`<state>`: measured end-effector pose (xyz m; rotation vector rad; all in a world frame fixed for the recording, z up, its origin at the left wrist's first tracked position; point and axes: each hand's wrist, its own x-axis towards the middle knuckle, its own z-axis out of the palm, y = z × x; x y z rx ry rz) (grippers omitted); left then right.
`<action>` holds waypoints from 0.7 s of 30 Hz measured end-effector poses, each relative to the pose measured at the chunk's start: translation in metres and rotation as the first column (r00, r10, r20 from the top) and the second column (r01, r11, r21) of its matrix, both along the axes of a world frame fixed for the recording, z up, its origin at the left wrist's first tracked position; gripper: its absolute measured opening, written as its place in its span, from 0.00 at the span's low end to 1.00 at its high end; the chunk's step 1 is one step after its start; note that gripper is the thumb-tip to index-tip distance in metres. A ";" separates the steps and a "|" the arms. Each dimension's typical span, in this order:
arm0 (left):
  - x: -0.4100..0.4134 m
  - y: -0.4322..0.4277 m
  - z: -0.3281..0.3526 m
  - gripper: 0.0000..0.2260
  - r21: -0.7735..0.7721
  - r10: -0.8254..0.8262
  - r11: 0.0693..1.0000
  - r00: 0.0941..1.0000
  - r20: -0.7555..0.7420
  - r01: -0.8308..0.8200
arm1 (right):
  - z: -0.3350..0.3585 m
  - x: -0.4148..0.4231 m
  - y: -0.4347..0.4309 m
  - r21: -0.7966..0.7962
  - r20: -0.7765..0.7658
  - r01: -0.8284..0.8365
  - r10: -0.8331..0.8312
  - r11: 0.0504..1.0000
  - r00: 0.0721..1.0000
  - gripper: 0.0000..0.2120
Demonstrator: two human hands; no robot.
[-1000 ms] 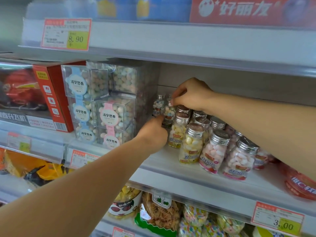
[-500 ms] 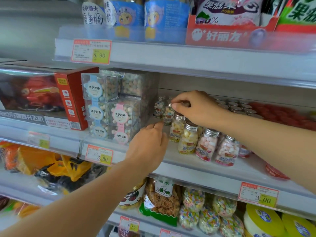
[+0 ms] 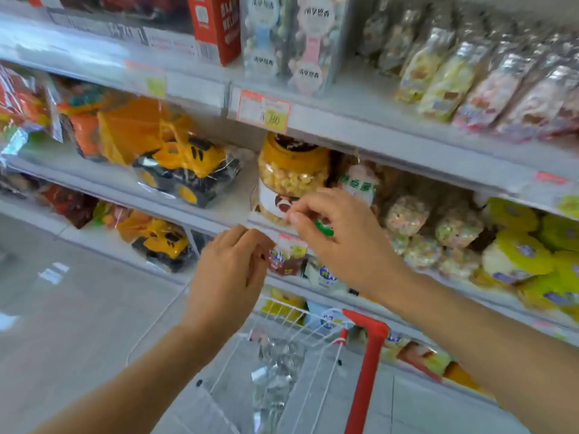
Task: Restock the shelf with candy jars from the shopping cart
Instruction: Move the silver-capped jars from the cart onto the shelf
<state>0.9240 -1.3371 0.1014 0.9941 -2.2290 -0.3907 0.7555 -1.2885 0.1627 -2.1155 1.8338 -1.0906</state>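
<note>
Change: Both hands have left the row of jars and dropped in front of the lower shelves, and our view has swung down to the shopping cart (image 3: 313,333).
Left hand (image 3: 228,270): Empty as far as we can see, with the fingers loosely curled. It hangs above the cart's near rim.
Right hand (image 3: 341,245): Also carrying nothing, with thumb and forefinger close together and the other fingers relaxed.
Shelved jars (image 3: 463,79): A blurred row of silver-capped jars stands at upper right on the shelf (image 3: 391,142).
Cart jars (image 3: 275,368): Silvery caps show through the wire basket. Blur keeps us from counting them.
Step in hand: We judge this to be the reach back into the cart for the next jars.
Doing it well: We would lower each hand straight into the basket and grip each jar by its body below the cap. We would then lift clear of the wire rim before swinging up to the shelf.
Surroundings: Yellow toy trucks (image 3: 185,164) sit at left and a tub of yellow puffs (image 3: 293,170) just behind the right hand. Clear candy boxes (image 3: 291,42) stand above a price tag (image 3: 263,109).
In the way: The red handle (image 3: 366,355) stands just beside the right arm's path. The shelf lips jut out over the lift route.
</note>
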 end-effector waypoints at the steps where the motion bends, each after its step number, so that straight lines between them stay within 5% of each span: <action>1: 0.018 0.005 -0.025 0.12 0.067 0.040 0.997 0.999 0.037 -0.043 | -0.025 0.010 0.002 0.061 0.023 -0.020 0.019 0.998 1.000 0.09; 7: 0.110 0.046 -0.150 0.13 0.265 0.235 0.909 0.920 0.315 -0.323 | -0.175 0.055 0.001 0.464 0.048 -0.090 0.077 0.881 0.996 0.07; 12: 0.141 0.089 -0.218 0.28 0.292 0.387 0.765 0.771 0.505 -0.575 | -0.273 0.082 0.002 0.716 -0.024 -0.085 0.146 0.693 0.989 0.07; 18: 0.132 0.117 -0.259 0.31 0.477 0.405 0.641 0.793 0.455 -0.601 | -0.358 0.084 0.006 0.907 -0.160 0.013 0.316 0.420 0.935 0.14; 21: 0.131 0.124 -0.273 0.29 0.431 0.434 0.640 0.762 0.481 -0.636 | -0.381 0.075 0.006 0.933 -0.209 0.078 0.351 0.352 0.913 0.17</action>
